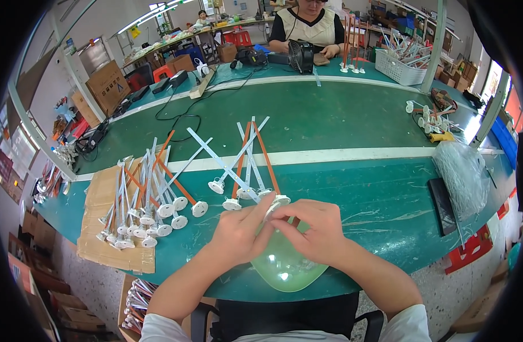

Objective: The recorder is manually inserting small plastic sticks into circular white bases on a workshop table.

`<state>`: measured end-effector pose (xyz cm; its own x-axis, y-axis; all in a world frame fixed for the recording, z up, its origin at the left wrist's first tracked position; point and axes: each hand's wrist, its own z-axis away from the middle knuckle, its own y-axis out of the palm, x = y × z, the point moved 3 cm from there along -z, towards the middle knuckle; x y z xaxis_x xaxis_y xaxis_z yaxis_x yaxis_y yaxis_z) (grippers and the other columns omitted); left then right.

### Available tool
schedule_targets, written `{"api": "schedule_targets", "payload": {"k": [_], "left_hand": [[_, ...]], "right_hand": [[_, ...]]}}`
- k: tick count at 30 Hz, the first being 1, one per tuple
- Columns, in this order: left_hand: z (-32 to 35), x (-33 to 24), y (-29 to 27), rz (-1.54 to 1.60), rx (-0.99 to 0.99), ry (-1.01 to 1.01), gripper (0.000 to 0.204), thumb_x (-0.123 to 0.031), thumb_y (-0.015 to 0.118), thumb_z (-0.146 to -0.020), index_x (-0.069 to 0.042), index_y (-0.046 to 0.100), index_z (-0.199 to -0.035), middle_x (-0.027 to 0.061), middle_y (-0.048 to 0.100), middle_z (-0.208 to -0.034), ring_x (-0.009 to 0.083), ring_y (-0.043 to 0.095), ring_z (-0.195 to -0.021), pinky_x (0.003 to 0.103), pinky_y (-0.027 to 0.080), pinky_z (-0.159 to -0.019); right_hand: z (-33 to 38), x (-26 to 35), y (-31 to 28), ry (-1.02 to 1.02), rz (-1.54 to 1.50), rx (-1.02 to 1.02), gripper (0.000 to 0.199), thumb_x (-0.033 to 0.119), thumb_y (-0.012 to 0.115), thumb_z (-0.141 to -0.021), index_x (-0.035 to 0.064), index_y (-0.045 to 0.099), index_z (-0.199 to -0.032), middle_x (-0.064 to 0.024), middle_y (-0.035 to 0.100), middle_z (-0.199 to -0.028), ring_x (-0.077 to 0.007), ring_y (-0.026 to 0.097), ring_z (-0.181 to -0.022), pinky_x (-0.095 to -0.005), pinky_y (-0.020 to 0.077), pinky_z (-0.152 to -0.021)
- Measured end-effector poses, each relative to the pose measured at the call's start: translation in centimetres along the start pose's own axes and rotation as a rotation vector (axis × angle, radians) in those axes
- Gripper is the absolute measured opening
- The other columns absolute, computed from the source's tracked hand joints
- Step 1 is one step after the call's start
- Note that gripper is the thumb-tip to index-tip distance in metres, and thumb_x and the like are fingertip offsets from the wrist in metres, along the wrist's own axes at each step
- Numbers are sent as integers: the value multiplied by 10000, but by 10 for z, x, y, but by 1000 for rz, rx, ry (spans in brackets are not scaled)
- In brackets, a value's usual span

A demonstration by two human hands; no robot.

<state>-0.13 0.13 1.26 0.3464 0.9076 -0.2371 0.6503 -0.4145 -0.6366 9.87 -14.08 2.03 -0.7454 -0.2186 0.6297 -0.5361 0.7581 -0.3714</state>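
Observation:
My left hand [238,232] and my right hand [314,226] meet at the near table edge, fingertips pinched together. Under them hangs a pale green, see-through balloon [289,271], its neck hidden by my fingers. A white disc [281,200] shows just above the pinch, against my left fingers; which hand bears it is hard to make out. Just beyond my hands lie several strips with white disc ends, some pale blue and some orange [266,157]. Further left, a larger pile of such disc-ended strips [150,214] rests on flattened cardboard [96,228].
At right are a black phone-like slab [442,206] and a clear plastic bag [462,179]. A white bar [324,155] crosses the table. Beyond it stand a black fan [301,56], a white basket of strips [399,67] and a seated person [307,28]. Below left is a carton of strips [139,302].

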Motion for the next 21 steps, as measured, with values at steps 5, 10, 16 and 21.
{"api": "schedule_targets", "payload": {"k": [5,10,16,21], "left_hand": [[0,0,0,27,-22,-17,608,0,727,-771,58,607,-1364,95,649,-679,220,620,-509,303,458,-482],[-1,-4,-1,93,-6,-48,656,7,707,-797,90,529,-1423,141,702,-790,263,689,-614,311,513,-567],[-3,-3,-2,198,40,-39,677,27,677,-829,114,464,-1466,190,721,-900,292,726,-717,315,535,-636],[-4,-3,-5,180,76,-32,674,39,667,-834,110,461,-1472,177,703,-854,281,682,-644,321,506,-595]], "right_hand": [[2,2,3,-36,30,-53,148,1,789,-813,38,747,-950,-101,753,-900,-188,710,-675,-270,571,-573],[3,3,3,-101,109,-90,160,10,792,-819,34,732,-966,-107,745,-954,-219,712,-707,-292,578,-579],[4,2,2,-23,31,-102,158,-24,769,-823,14,741,-974,-124,748,-949,-205,722,-736,-277,584,-578],[4,0,1,-57,49,-61,143,-34,757,-831,15,737,-964,-129,748,-925,-211,730,-748,-277,595,-600]]}}
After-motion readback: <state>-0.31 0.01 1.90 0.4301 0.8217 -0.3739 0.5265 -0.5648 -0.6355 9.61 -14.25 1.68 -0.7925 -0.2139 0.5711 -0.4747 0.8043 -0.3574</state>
